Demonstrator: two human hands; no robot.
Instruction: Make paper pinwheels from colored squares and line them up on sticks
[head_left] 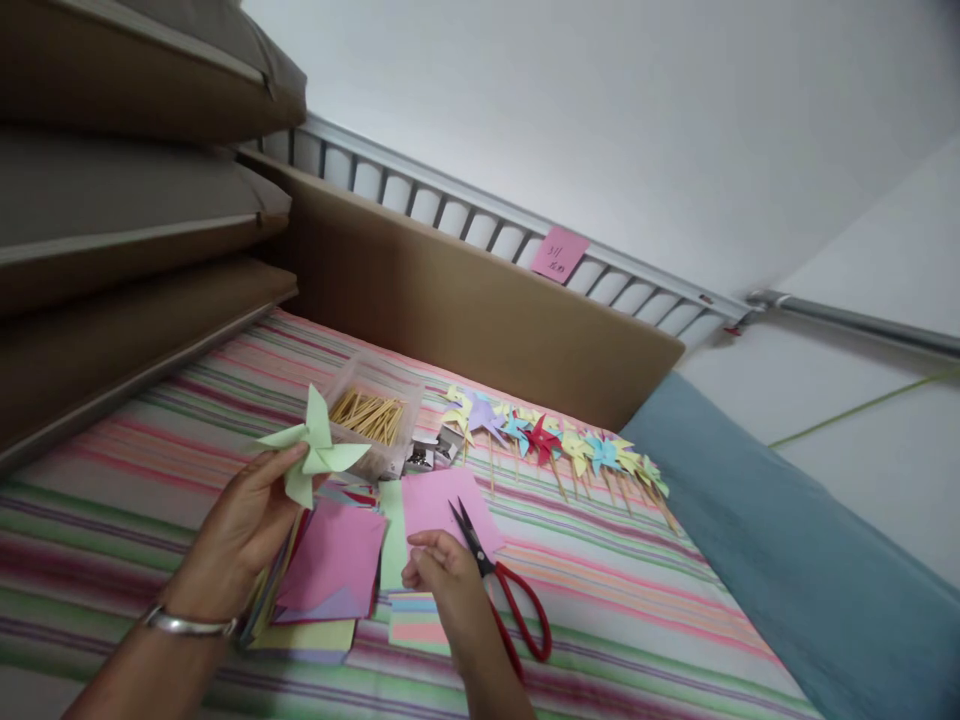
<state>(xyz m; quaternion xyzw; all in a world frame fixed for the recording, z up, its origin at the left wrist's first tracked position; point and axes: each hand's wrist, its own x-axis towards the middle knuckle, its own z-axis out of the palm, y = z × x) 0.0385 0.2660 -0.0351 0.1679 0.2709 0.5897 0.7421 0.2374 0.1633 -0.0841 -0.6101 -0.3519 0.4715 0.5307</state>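
Note:
My left hand (251,525) pinches a pale green paper pinwheel (319,445) near its middle, holding it up over the left of the bed. Lower and to the right, my right hand (442,572) has its fingers curled with thumb and fingertips together; anything between them is too small to make out. Red-handled scissors (484,562) lie beside that hand, blades on a pink paper sheet (442,500). Below the left hand is a stack of coloured paper squares (337,560). Behind the pinwheel stands a clear plastic box (409,385) of wooden sticks (369,415).
Several finished pinwheels on sticks (544,440) lie in a row at the back right. Small boxes of metal bits (431,450) sit by the plastic box. A brown board (465,300) and radiator (442,215) border the back; stacked cushions (135,190) stand left on the striped cloth (615,600).

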